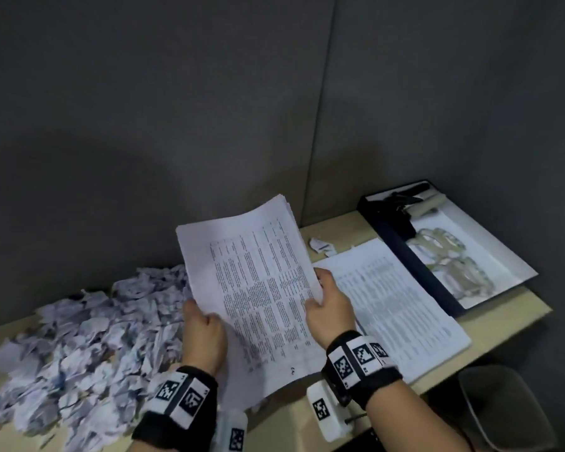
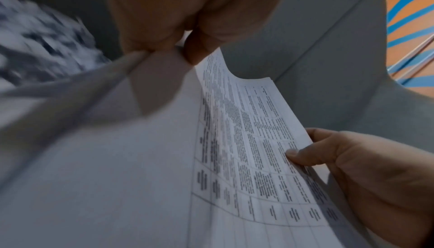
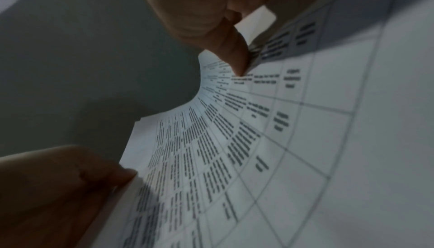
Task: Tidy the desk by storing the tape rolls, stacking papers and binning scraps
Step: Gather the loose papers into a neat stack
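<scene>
Both hands grip one sheaf [image 1: 258,288] above the desk [image 1: 503,324] — left hand [image 1: 204,334] pinching its left edge, right hand [image 1: 330,308] its right.

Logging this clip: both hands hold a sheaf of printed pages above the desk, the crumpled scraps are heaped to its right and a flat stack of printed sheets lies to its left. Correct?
One detail is swapped. In the head view the left hand and right hand do hold the sheaf of printed pages above the desk, but the crumpled scraps are heaped to its left and the flat stack of printed sheets lies to its right.
</scene>
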Tool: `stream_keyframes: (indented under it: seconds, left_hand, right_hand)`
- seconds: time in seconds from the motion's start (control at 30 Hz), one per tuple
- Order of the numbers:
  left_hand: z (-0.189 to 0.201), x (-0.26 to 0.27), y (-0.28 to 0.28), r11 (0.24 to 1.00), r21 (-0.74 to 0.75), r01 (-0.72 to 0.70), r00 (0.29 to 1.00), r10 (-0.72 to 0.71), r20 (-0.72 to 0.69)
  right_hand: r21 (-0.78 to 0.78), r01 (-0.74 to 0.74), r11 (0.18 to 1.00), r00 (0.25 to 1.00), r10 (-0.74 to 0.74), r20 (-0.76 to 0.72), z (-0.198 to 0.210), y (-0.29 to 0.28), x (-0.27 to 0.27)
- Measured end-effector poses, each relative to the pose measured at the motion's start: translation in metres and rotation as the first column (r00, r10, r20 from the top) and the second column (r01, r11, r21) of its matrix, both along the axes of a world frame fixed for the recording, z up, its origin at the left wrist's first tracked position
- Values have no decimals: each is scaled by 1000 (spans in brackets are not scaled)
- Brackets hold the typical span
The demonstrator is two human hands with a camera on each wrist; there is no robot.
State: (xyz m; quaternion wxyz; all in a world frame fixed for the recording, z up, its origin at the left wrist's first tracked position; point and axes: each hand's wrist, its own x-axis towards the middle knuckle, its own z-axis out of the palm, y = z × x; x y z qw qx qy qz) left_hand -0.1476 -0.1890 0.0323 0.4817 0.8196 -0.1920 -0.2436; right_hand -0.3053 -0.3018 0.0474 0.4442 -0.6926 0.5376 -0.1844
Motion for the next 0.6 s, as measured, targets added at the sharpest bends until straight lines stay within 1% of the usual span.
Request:
stream_keyframes:
  seconds: [0.07, 0.17, 0.23, 0.3, 0.37, 0.5, 0.6]
  left_hand:
    - [-7, -22, -25, 998, -20, 66, 995, -68, -67]
    - [-19, -50, -56, 989, 7, 146, 982, -144, -124]
    - [-30, -68, -76, 976, 56, 209, 966, -197, -169]
    - [-40, -82, -93, 962, 72, 265, 946, -245, -214]
    - [-45, -95, -106, 948, 101, 302, 933, -272, -237]
    - [-56, -114, -130, 928, 134, 349, 917, -308, -255]
    - [-63, -124, -144, 909, 190, 372, 908, -314, -276]
  right_hand:
    - [-36, 47, 998, 996, -49, -70, 0, -19, -27]
    - [-74, 98, 992, 976, -110, -187, 1, -42, -62]
    - [-99, 108, 989, 953, -132, -272, -1, -56, -82]
    - [-110, 103, 989, 931, -135, -338, -5, -69, -98]
    - [-115, 118, 986, 916, -153, -370, -9, -80, -111]
    - [-132, 178, 975, 901, -216, -377, -15, -104, -134]
    - [-143, 148, 979, 884, -196, -424, -21, -123, -143]
